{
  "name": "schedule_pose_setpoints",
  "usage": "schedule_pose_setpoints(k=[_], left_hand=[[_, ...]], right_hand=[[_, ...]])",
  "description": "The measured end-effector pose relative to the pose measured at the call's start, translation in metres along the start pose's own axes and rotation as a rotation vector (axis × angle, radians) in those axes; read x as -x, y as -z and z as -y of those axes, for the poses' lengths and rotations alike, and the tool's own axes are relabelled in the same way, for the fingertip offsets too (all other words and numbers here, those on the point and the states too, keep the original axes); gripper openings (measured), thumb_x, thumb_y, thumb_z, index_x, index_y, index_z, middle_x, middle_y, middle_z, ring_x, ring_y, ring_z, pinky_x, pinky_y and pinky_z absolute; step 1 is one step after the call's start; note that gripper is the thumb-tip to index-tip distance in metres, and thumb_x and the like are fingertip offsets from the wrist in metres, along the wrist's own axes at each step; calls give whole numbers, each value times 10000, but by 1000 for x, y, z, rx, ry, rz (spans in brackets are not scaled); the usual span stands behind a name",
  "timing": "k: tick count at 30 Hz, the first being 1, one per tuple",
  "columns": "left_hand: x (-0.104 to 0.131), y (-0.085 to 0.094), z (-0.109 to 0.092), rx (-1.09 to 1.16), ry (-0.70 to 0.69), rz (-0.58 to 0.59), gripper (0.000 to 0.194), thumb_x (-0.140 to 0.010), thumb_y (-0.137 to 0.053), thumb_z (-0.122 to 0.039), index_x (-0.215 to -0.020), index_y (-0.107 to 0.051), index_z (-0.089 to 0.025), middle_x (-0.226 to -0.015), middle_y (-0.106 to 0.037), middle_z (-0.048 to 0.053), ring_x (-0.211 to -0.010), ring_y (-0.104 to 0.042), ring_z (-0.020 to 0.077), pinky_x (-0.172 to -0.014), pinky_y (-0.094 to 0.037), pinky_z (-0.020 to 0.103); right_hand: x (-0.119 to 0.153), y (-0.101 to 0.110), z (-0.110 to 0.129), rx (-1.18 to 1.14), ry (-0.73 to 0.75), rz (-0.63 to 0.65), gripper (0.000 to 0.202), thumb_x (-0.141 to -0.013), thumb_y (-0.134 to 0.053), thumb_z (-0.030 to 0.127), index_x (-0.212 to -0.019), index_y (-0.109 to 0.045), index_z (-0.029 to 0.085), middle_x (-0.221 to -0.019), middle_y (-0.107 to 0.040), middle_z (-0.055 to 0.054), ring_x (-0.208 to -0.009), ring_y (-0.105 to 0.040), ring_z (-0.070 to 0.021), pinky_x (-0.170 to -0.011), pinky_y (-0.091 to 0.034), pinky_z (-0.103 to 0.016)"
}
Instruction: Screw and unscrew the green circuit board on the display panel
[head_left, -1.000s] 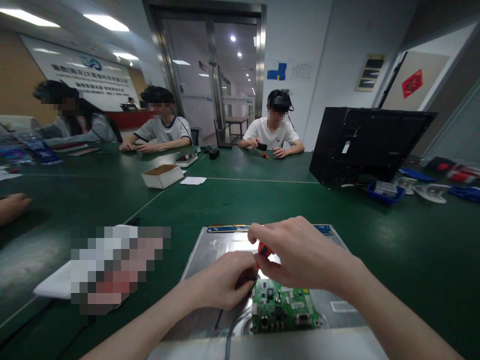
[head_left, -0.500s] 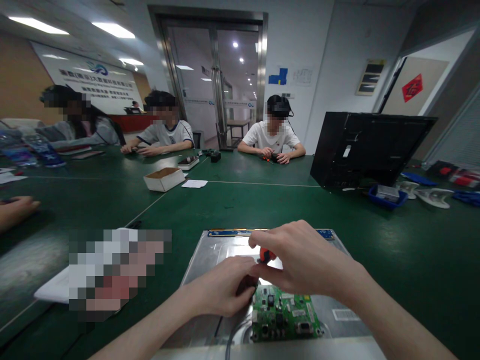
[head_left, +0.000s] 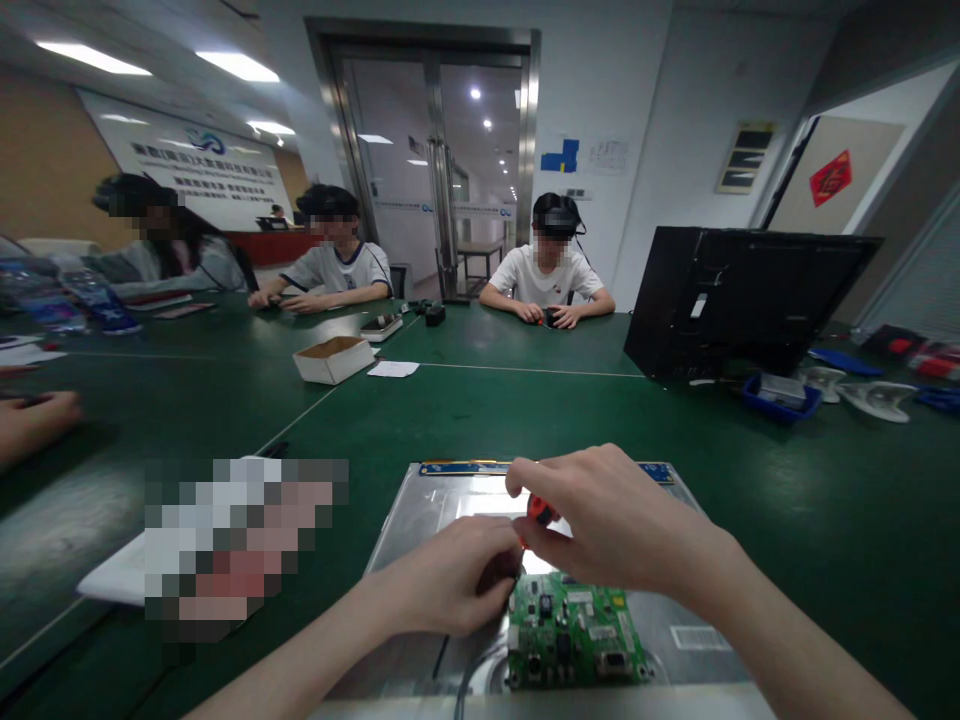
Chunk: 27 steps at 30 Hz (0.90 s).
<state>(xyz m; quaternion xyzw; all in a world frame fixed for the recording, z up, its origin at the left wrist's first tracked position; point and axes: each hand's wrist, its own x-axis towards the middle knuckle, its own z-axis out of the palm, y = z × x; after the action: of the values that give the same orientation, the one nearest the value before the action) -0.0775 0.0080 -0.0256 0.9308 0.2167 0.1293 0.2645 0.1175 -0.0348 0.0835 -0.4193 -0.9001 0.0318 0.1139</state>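
My right hand [head_left: 611,515] grips a red and black screwdriver handle [head_left: 540,508] between thumb and fingers, over the upper edge of a green circuit board [head_left: 574,630]. Its shaft is mostly hidden by my fingers. Close beside it, my left hand [head_left: 461,570] is curled at the board's upper left corner, its fingertips by the screwdriver's lower end. What those fingers hold, if anything, is out of sight. The board lies on a silvery metal panel [head_left: 409,535] with a blue strip [head_left: 457,468] along its far edge. A grey cable [head_left: 465,685] runs beside the board.
On the green table [head_left: 465,415] stand a white open box [head_left: 334,362], a black monitor [head_left: 735,300] and a blue tray [head_left: 780,398] of parts. A blurred-out item [head_left: 247,540] lies to my left. Three people sit across the table; another person's hand [head_left: 45,418] shows at far left.
The whole view has shifted slightly. My right hand stays on the screwdriver, whose handle looks turned a little. My left hand keeps its place by the board.
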Motion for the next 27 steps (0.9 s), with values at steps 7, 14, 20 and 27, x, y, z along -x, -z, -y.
schedule_pose_setpoints(k=[7, 14, 20, 27], left_hand=[[0, 0, 1, 50, 35, 11, 128, -740, -502, -84, -833, -523, -169, -728, -573, -3, -608, -482, 130, -533, -357, 236], [-1, 0, 2, 126, 74, 29, 139, -735, -502, -76, -836, -537, -165, -701, -548, -15, -589, -475, 116, -511, -350, 219], [-1, 0, 2, 108, 42, 5, 134, -738, -507, -68, -822, -522, -171, -697, -541, -19, -603, -472, 121, -539, -356, 231], [-2, 0, 2, 179, 33, 18, 165, -747, -503, -61, -867, -534, -170, -744, -564, -8, -619, -485, 126, -550, -377, 230]], right_hand=[[0, 0, 0, -21, -5, -26, 161, -791, -538, 195, -953, -543, 196, -806, -697, -8, -630, -580, -131, -521, -235, -252], [0, 0, 0, -26, -17, -15, 159, -799, -553, 183, -957, -556, 197, -813, -698, -15, -654, -596, -130, -531, -243, -252], [0, 2, 2, 4, 0, -2, 96, -878, -573, 291, -915, -554, 205, -821, -702, -13, -653, -590, -133, -529, -234, -252], [1, 1, 3, -26, 11, -6, 171, -812, -570, 190, -982, -550, 196, -838, -704, -19, -658, -596, -138, -530, -246, -252]])
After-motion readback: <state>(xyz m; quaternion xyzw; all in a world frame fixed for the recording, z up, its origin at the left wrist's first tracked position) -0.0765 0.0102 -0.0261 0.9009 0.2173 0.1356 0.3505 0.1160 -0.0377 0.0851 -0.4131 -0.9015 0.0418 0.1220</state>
